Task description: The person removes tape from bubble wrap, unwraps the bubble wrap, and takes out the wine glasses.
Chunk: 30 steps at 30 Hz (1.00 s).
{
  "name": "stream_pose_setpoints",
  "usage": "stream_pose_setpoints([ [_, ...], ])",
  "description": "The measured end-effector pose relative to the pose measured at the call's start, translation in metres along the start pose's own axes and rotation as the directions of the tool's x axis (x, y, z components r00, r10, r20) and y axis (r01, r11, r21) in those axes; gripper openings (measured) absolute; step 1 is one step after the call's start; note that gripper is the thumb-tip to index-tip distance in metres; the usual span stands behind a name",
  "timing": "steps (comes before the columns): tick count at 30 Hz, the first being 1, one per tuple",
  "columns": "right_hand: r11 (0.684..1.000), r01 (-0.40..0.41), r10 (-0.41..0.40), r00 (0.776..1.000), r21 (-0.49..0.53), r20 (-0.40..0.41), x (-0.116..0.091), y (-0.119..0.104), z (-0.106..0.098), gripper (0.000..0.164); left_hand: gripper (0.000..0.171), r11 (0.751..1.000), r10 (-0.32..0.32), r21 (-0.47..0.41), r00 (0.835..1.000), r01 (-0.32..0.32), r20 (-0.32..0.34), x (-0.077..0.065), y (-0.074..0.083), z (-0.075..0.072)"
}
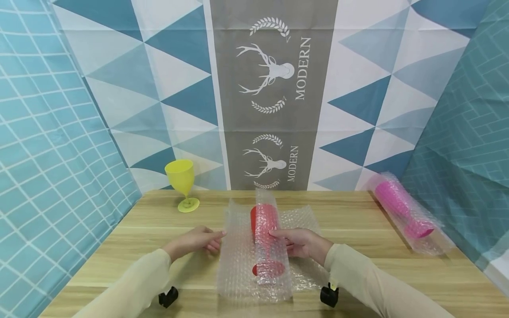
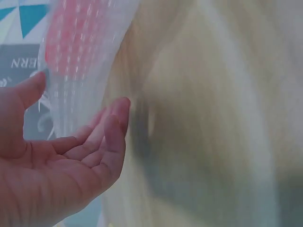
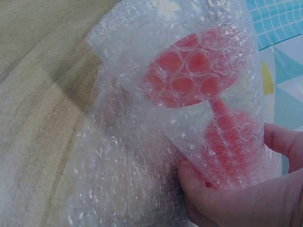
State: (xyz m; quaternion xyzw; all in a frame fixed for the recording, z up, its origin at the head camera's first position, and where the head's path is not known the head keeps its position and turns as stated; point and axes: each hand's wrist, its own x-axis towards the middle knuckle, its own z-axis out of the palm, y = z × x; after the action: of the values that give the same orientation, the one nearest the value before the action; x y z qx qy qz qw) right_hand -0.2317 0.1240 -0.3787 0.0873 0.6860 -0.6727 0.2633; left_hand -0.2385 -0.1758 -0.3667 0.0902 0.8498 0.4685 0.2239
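A red goblet lies on a sheet of bubble wrap, partly covered by a folded-over flap, with its bowl toward the back. My right hand grips the goblet through the wrap, thumb on top and fingers at its right side. In the right wrist view the goblet's foot and stem show through the bubbles. At the sheet's left edge is my left hand, thumb tip right at the plastic. The left wrist view shows its thumb and loosely bent fingers apart, beside the wrap.
A yellow goblet stands upright at the back left of the wooden table. On the right lies a pink goblet rolled in bubble wrap. Black clips sit near the front, below each forearm. Patterned cloth hangs behind and at both sides.
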Motion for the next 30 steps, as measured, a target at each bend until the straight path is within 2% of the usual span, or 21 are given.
stream_pose_setpoints([
  [4,1.0,-0.001,0.001,1.0,0.0,-0.005,0.0,-0.001,0.001,0.049,0.044,0.994,0.04,-0.102,0.997,-0.032,0.073,-0.008,-0.002,0.008],
  [9,1.0,-0.002,0.002,1.0,0.0,-0.013,0.0,-0.002,0.002,0.048,0.033,0.98,0.057,-0.194,0.993,-0.037,0.099,-0.014,-0.005,0.017],
  [16,1.0,0.003,-0.003,1.0,0.008,-0.007,-0.001,-0.001,0.001,0.047,0.007,0.961,0.027,-0.278,0.998,-0.009,0.062,-0.016,-0.012,0.029],
  [20,1.0,0.01,-0.01,1.0,0.016,0.015,-0.002,0.0,-0.001,0.048,0.01,0.95,0.021,-0.312,0.999,-0.011,0.029,-0.016,-0.014,0.032],
  [26,0.999,0.033,-0.035,0.998,0.044,0.056,-0.006,-0.001,-0.006,0.054,0.008,0.957,-0.012,-0.291,1.0,0.008,-0.011,-0.018,-0.014,0.034],
  [30,0.997,0.052,-0.056,0.996,0.051,0.076,-0.01,-0.003,-0.012,0.053,0.01,0.956,-0.017,-0.292,0.999,0.008,-0.03,-0.02,-0.015,0.034],
])
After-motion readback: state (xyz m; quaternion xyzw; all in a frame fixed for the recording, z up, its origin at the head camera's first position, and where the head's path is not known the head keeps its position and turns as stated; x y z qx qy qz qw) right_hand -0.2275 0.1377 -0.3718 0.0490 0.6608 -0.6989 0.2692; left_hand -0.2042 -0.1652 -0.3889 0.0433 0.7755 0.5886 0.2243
